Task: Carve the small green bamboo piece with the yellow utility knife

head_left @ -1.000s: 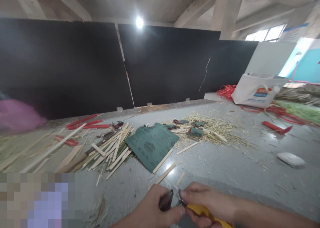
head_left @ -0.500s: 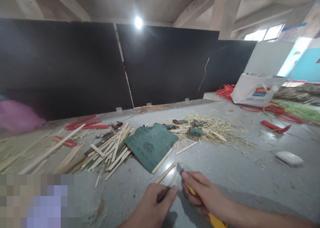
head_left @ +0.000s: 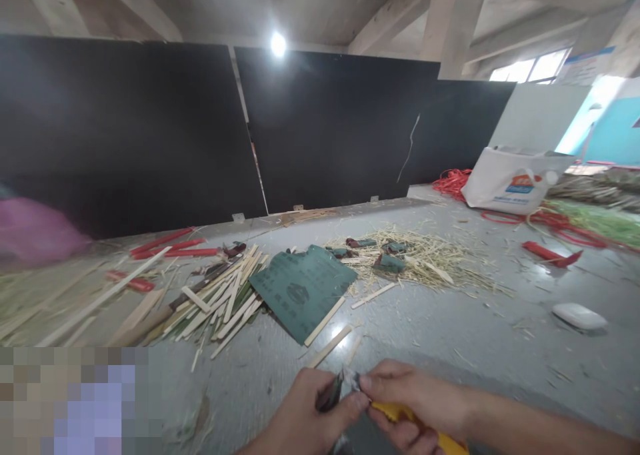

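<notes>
Gripping a yellow-handled knife [head_left: 410, 420], the right hand [head_left: 415, 402] sits at the bottom centre of the frame, its fingers wrapped tight round the handle and the thumb pressed forward toward the blade end. Just to its left, touching it at the fingertips, the left hand [head_left: 305, 418] pinches a thin dark strip [head_left: 331, 394] between thumb and fingers (what the strip is made of I cannot tell; it is small and blurred). The knife's tip meets the strip right where the two hands come together, low in the frame above the grey floor [head_left: 450, 335].

Above the hands, two pale flat sticks [head_left: 330, 346] lie loose on the floor. Beyond them, at the middle of the frame, lies a green sheet of sandpaper [head_left: 300, 288], one corner resting on a heap of split bamboo slats [head_left: 220, 302] to its left. Red sticks [head_left: 170, 245] lie at the far edge of that heap. To the right of the sandpaper is a scatter of straw-like shavings [head_left: 430, 262] with small green scraps among them. At the right of the frame lies a small white oval object [head_left: 580, 316], and at the upper right stands a white bag [head_left: 510, 178] beside tangled red cord [head_left: 453, 180]. Black panels [head_left: 325, 128] line the back.
</notes>
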`<action>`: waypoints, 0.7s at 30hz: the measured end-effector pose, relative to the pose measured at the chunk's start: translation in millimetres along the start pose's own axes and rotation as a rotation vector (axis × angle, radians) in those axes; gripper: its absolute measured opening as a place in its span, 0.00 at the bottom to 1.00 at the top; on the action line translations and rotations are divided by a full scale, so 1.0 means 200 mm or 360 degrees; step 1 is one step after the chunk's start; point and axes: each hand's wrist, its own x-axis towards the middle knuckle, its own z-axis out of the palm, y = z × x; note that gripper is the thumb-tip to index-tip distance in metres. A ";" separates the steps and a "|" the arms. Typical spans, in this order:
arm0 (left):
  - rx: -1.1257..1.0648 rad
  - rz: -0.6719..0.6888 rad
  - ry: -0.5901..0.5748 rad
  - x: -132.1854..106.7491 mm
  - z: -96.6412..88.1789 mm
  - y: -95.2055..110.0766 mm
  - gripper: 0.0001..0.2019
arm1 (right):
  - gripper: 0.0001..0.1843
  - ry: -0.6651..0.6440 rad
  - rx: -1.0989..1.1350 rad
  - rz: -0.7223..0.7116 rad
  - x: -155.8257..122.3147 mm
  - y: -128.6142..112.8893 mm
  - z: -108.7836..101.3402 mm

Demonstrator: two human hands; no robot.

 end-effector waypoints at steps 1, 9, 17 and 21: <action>-0.0008 0.0023 -0.0021 0.00 0.00 0.00 0.32 | 0.27 0.0024 -0.0001 -0.0022 0.00 0.00 0.00; -0.0029 0.0093 -0.0013 0.02 0.01 -0.01 0.30 | 0.38 0.0289 0.0027 -0.0397 0.04 0.05 0.09; -0.0110 -0.0039 0.0076 0.01 0.02 -0.03 0.34 | 0.35 0.0622 0.0319 -0.0591 0.06 -0.03 -0.01; -0.0075 -0.0077 -0.0031 0.00 -0.01 -0.03 0.31 | 0.30 0.0627 0.0292 -0.0775 0.08 -0.02 -0.02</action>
